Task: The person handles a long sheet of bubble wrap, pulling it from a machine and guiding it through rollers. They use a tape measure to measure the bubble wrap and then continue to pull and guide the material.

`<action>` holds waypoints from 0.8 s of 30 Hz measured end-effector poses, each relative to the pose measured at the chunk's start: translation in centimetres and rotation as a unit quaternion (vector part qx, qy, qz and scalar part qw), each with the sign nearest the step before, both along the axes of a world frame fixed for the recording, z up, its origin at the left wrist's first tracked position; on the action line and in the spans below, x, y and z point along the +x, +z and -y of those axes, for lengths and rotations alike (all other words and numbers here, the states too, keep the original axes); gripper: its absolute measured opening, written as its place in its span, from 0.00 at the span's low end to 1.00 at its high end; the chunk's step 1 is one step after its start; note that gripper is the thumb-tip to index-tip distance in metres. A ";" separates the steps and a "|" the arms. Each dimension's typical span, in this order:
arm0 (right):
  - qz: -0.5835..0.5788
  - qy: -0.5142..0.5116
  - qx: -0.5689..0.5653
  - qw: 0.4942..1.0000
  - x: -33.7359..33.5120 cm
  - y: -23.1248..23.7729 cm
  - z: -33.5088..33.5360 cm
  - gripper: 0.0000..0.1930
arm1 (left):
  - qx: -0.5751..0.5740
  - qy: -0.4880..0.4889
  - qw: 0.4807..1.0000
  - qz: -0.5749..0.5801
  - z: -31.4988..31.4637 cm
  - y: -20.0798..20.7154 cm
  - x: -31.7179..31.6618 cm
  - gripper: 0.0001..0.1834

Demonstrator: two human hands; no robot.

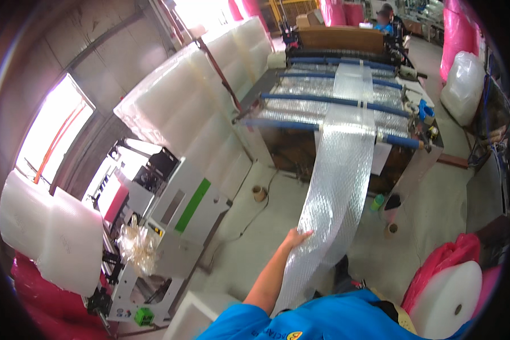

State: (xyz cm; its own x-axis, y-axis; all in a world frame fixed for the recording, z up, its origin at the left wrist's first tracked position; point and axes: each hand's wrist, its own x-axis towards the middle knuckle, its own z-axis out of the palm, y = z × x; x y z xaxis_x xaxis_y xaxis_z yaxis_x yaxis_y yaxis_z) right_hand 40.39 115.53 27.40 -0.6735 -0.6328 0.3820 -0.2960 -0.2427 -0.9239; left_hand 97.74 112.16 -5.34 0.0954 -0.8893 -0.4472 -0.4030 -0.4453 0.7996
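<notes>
A long clear strip of bubble wrap (343, 164) runs down from the roller machine toward my body. My left hand (298, 238) is closed on the strip's left edge, its thumb lying on top and its other fingers mostly hidden. Below the hand the strip hangs down close to my blue shirt. At its far end it passes over blue rollers (306, 124) on the machine, above a wider silvery sheet (300, 107). My right hand does not show.
A white machine with a green stripe (192, 205) stands at left, near large wrapped stacks (175, 102). Cardboard cores (259, 194) and a green bottle (377, 202) are on the floor. A white foam roll (450, 300) and pink wrap lie at lower right. A person (384, 25) is far back.
</notes>
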 end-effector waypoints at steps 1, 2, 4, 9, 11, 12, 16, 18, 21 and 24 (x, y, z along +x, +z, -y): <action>0.004 -0.018 0.034 0.999 -1.3 -2.4 -0.1 0.16 | 0.022 -0.002 1.000 -0.004 0.6 0.4 -0.2 0.33; 0.004 -0.032 0.063 0.997 -2.3 -4.3 -0.4 0.16 | 0.049 -0.005 0.999 -0.011 0.6 0.9 -0.7 0.34; 0.010 -0.052 0.093 0.994 -3.6 -7.3 -0.8 0.17 | 0.068 -0.050 0.996 -0.002 1.1 1.8 -0.9 0.38; 0.005 -0.055 0.085 0.995 -3.2 -6.7 0.7 0.19 | 0.038 -0.044 0.998 0.024 1.3 -3.5 0.6 0.38; -0.009 -0.049 0.038 0.998 -2.1 -3.8 1.5 0.20 | 0.028 -0.043 0.998 0.019 2.0 -2.7 0.1 0.38; -0.015 -0.049 0.014 0.999 -1.5 -1.7 2.0 0.21 | 0.038 -0.046 0.998 0.016 1.6 -2.2 0.1 0.38; -0.023 0.049 -0.111 0.992 5.5 5.6 6.1 0.23 | 0.087 -0.053 0.994 0.041 1.9 -1.8 0.0 0.33; -0.006 0.119 -0.142 0.983 10.2 5.9 8.6 0.24 | 0.046 -0.062 0.995 0.055 1.9 -4.0 0.1 0.31; 0.093 0.234 -0.041 0.967 18.1 -3.1 15.0 0.26 | 0.087 0.022 0.996 0.024 1.7 -3.2 0.5 0.31; 0.220 0.250 0.218 0.918 25.7 -18.7 14.8 0.28 | 0.106 0.008 0.994 0.018 6.4 -1.1 -1.6 0.31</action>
